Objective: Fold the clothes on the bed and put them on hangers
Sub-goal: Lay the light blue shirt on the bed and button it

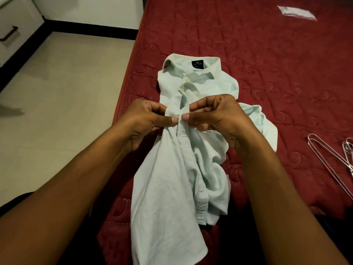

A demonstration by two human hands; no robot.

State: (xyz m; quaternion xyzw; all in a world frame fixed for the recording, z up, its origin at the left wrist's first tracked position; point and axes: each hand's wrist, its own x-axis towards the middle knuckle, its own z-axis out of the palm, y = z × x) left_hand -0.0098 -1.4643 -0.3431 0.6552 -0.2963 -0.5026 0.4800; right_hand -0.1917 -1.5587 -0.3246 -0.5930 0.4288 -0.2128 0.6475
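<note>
A pale mint collared shirt (200,81) lies on the red quilted bed (267,54), collar away from me, with a dark label inside the collar. Its lower part is bunched and drapes over the bed's near edge. My left hand (147,117) pinches the left front edge of the shirt between thumb and fingers. Facing it, my right hand (215,113) pinches the right front placket, thumb tip almost touching the left thumb. Both hands hold the fabric raised above the mattress at mid chest. Metal wire hangers (332,159) lie on the bed at the right.
A small pale cloth (297,13) lies at the bed's far right. The bed's left edge runs diagonally beside a beige tiled floor (66,92). A white drawer unit with a dark handle (9,34) stands at the far left.
</note>
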